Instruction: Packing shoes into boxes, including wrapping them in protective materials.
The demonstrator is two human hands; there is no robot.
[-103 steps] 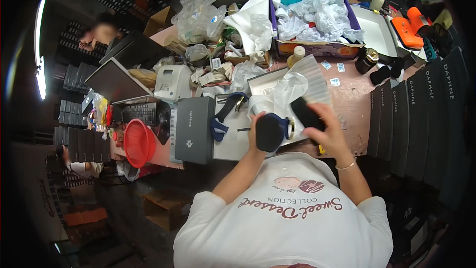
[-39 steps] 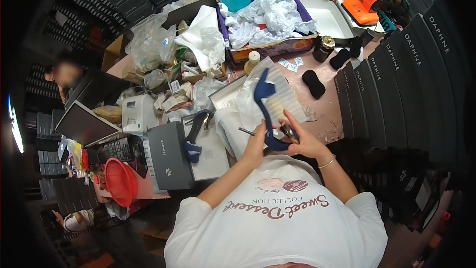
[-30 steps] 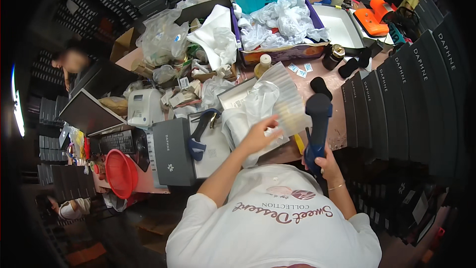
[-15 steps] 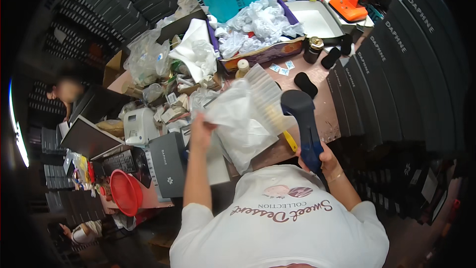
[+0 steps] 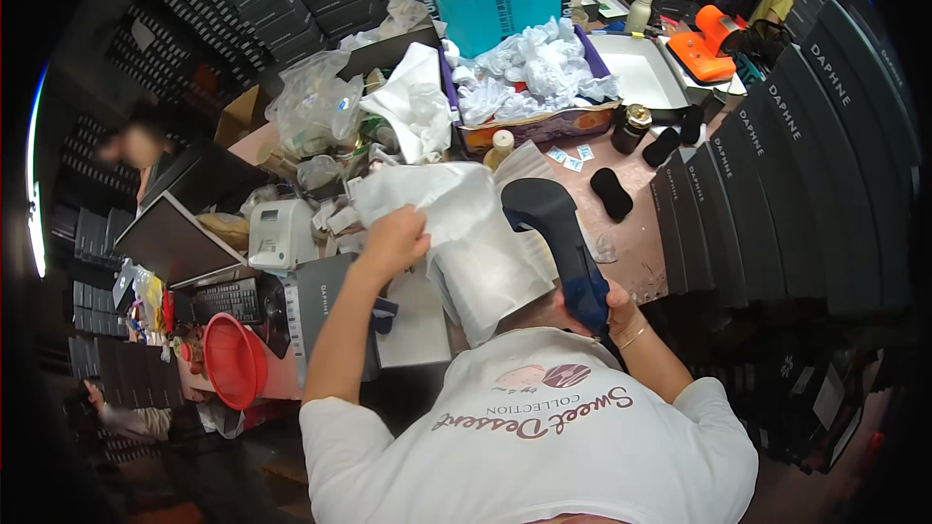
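Note:
My left hand [image 5: 396, 245] is closed on the edge of a thin white sheet of wrapping paper [image 5: 432, 196], lifted over the table. More white wrapping sheets [image 5: 495, 272] lie beneath it, in front of my chest. In my right hand [image 5: 614, 311] is a dark navy shoe [image 5: 573, 257], gripped by its lower end, with its broad black end tilted up and left over the sheets. Beside my left forearm, part of another dark blue item [image 5: 384, 314] shows at a pale open box [image 5: 416, 325]; my forearm partly hides it.
Dark shoe boxes [image 5: 777, 165] stack high on the right. Black oval pads [image 5: 612, 194] and a dark jar [image 5: 631, 128] sit on the pink tabletop. Behind are a bin of crumpled paper [image 5: 534, 123] and an orange tape dispenser [image 5: 704, 53]. A red basin [image 5: 233, 359] stands left.
My left hand has raised and spread the white sheet away from me. The shoe has shifted left over the wrapping, and the yellow-handled item beside it is now hidden.

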